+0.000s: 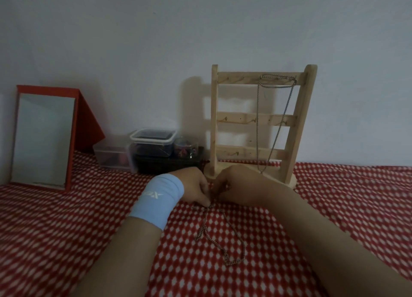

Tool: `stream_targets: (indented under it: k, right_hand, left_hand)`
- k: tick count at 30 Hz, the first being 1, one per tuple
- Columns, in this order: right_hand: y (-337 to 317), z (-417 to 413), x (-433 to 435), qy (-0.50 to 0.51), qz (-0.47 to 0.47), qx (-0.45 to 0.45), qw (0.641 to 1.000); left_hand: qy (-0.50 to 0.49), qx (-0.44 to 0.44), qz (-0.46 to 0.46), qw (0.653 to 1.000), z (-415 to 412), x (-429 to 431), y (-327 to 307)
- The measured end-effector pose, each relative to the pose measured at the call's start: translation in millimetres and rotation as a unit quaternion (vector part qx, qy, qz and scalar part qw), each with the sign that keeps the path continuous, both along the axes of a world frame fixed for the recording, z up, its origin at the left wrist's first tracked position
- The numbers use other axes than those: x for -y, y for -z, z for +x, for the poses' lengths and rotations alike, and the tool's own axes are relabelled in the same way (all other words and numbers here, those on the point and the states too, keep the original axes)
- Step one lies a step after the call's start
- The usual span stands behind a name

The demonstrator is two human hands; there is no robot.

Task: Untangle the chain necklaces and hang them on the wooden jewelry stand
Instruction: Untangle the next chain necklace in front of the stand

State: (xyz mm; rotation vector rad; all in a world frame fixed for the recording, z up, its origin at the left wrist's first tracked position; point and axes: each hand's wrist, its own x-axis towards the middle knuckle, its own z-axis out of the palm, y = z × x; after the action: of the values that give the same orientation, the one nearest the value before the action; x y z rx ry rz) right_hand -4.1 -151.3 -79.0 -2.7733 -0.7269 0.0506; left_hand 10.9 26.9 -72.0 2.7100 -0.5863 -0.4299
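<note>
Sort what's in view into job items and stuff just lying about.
Job: wooden jewelry stand, hung chain, tangled chain on the cloth, left hand and right hand pinching it.
Lying about: red-framed mirror, clear lidded tubs, black box.

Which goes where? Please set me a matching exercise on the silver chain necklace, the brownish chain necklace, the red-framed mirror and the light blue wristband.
Things:
1. silver metal chain necklace
2. brownish metal chain necklace
3. red-framed rectangular mirror
4. light blue fabric wristband

Places:
A. propped at the far left
B. worn just behind the left hand
C. hanging from the top rail of the pale wooden jewelry stand
D. on the red-and-white patterned cloth, pinched by left hand and right hand

Pairs: 1-C, 2-D, 3-A, 4-B.
</note>
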Motion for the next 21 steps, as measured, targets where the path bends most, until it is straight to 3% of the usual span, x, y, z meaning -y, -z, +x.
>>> stream_targets:
  k: [6,9,12,14,16,18,21]
  right_hand:
    - [2,-1,-1,0.038,-0.06,0.038,0.997]
    - [2,-1,3,0.024,-0.057,0.025,0.998]
    - [2,0,6,0.019,0.008,-0.019,1.0]
    - [1,-1,6,0.022,0.071,-0.034,0.997]
    - [-1,-1,5,0.022,0.131,-0.053,0.99]
    - [-4,-3,4,0.015,0.208,-0.109,0.972]
    - [-7,-5,5,0.01,0.292,-0.153,0.944]
  left_hand:
    - [-0.019,0.013,0.023,0.999,-12,-13,5]
    - [-0.042,-0.015,0.138,0.989,-15,-25,-2]
    - [-0.074,-0.027,0.248,0.966,-19,-40,-11]
    - [-0.073,0.03,0.173,0.982,-21,-38,-14]
    - [-0.071,0.088,0.015,0.993,-27,-26,-14]
    - [-0.07,0.095,-0.118,0.986,-31,-10,-10]
    - [-0.084,0.082,-0.217,0.969,-27,-3,1]
